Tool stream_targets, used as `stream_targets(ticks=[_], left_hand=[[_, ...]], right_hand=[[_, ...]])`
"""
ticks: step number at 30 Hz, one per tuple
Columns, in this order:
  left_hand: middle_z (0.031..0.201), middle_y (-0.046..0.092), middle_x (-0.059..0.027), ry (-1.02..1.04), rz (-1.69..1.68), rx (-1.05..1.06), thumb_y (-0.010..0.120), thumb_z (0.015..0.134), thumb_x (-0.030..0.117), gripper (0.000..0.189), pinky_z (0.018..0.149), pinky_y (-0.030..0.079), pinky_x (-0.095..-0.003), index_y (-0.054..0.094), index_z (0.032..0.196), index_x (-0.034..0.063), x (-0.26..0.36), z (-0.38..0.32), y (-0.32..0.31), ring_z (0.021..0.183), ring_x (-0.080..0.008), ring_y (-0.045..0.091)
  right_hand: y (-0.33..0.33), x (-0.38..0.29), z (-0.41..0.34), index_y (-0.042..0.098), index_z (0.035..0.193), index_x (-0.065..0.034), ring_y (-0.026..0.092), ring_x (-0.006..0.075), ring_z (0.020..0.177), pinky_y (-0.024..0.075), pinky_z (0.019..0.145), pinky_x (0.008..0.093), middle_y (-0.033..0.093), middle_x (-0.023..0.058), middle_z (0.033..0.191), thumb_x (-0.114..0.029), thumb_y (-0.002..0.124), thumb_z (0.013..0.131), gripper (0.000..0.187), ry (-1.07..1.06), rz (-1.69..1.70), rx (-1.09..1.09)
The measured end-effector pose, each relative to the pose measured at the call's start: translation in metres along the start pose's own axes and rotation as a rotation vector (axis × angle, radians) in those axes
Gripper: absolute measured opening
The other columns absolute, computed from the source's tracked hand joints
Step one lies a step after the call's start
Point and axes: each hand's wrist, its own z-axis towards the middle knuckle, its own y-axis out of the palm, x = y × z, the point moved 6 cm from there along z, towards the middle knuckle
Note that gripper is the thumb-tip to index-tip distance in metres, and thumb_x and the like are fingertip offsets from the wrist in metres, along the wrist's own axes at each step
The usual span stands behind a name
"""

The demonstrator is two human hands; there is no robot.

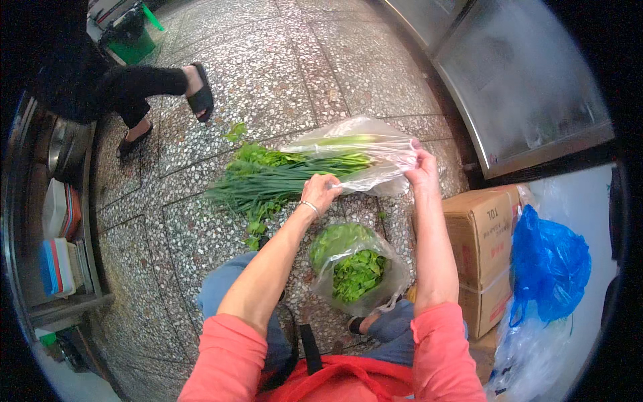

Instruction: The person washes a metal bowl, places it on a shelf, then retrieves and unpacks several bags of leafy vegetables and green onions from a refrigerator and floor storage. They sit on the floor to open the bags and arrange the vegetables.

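A clear plastic bag [371, 186] lies on the speckled floor around the pale ends of long green vegetables. My left hand [321, 195] pinches the bag's near edge, and my right hand [423, 163] grips its gathered right end. Dark green stalks, which look like scallions or chives [266, 178], spread out to the left of the bag. Leafy celery-like greens [261, 155] lie along their far side, with more leaves poking out below. Nearer to me, between my forearms, a second clear bag [397, 271] stands with its mouth open, holding loose leafy greens [357, 275].
Cardboard boxes [459, 246] stand at the right, beside a blue plastic bag [550, 261]. Metal-framed doors [522, 85] line the upper right. A person in dark trousers and black sandals [201, 95] is at the upper left, near a green bin [131, 46]. A shelf with trays [63, 264] is at left.
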Motion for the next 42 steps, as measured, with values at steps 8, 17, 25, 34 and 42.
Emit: stream_targets(ticks=[8,17,25,34,42], left_hand=[[0.092,0.060,-0.0196,0.163,0.297,-0.577,0.070,0.072,0.024,0.031,0.080,0.048,-0.0416,0.068,0.102,0.0157,0.021,-0.059,0.067,0.092,-0.0355,0.059],[0.107,0.062,-0.0210,0.063,0.417,-0.879,0.059,0.076,0.017,0.062,0.088,0.047,-0.0413,0.042,0.135,0.0202,-0.004,-0.096,0.103,0.101,-0.0351,0.058],[0.129,0.046,-0.0210,-0.037,0.645,-0.911,0.052,0.084,0.010,0.059,0.081,0.051,-0.0417,0.033,0.139,0.0216,-0.005,-0.146,0.134,0.104,-0.0324,0.059],[0.137,0.041,-0.0195,-0.035,0.647,-0.768,0.051,0.085,0.011,0.049,0.080,0.052,-0.0397,0.039,0.133,0.0085,0.022,-0.171,0.112,0.106,-0.0290,0.060],[0.095,0.068,-0.0138,0.208,0.528,-0.380,0.063,0.073,0.014,0.021,0.071,0.055,-0.0391,0.068,0.093,0.0069,0.101,-0.170,0.025,0.090,-0.0282,0.066]], right_hand=[[-0.052,-0.031,-0.058,0.048,0.121,-0.0048,0.059,0.0230,0.085,0.0532,0.075,0.0406,0.057,0.0098,0.105,-0.001,0.057,0.080,0.042,-0.218,-0.102,0.136],[-0.084,-0.039,-0.062,0.051,0.125,-0.0081,0.059,0.0180,0.085,0.0523,0.060,0.0292,0.052,0.0082,0.119,0.009,0.058,0.074,0.054,-0.291,-0.924,0.162],[-0.086,-0.031,-0.097,0.054,0.120,-0.0019,0.054,0.0306,0.102,0.0452,0.088,0.0389,0.057,0.0150,0.115,0.003,0.061,0.070,0.050,-0.664,-1.767,0.246],[-0.060,0.093,-0.156,0.056,0.122,-0.0195,0.030,0.0304,0.132,0.0167,0.103,0.0667,0.048,0.0035,0.133,-0.029,0.057,0.082,0.041,-0.279,-2.867,-0.735],[-0.029,0.041,-0.201,0.059,0.113,-0.0009,0.055,0.0331,0.102,0.0436,0.090,0.0403,0.060,0.0175,0.110,-0.004,0.064,0.075,0.038,-0.686,-2.213,-0.553]])
